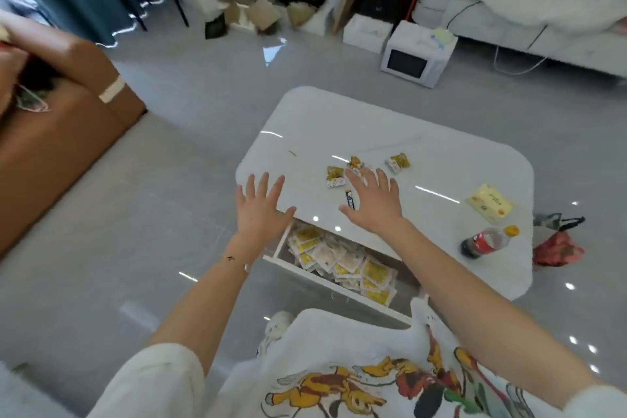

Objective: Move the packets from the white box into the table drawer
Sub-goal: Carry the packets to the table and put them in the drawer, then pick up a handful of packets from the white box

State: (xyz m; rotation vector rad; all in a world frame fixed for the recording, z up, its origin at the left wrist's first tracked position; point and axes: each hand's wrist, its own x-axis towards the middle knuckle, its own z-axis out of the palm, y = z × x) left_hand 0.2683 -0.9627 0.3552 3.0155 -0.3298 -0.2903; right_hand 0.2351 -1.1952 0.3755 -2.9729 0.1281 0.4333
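While the left hand [261, 210] and the right hand [373, 204] are spread flat and hold nothing, a few packets [335, 176] lie on the table [424, 146] above the open, nearly full drawer [322, 282]; they look light, soft and slippery, so pinch a crimped edge.

The person wears a loose white short-sleeved T-shirt [339, 332] with a large cartoon print [373, 387] across its front. The print shows yellow-orange figures with dark outlines, mixed with patches of red, brown and green. Left of the print, the wide white left sleeve [152, 380] ends near the elbow. Far right of the print, only the edge of the white right sleeve [600, 400] shows. Both forearms are bare. Above and left of the print, a small dark cross-shaped mark [230, 258] sits on the left wrist. The left hand [259, 210] and right hand [373, 205], above the print, are bare.
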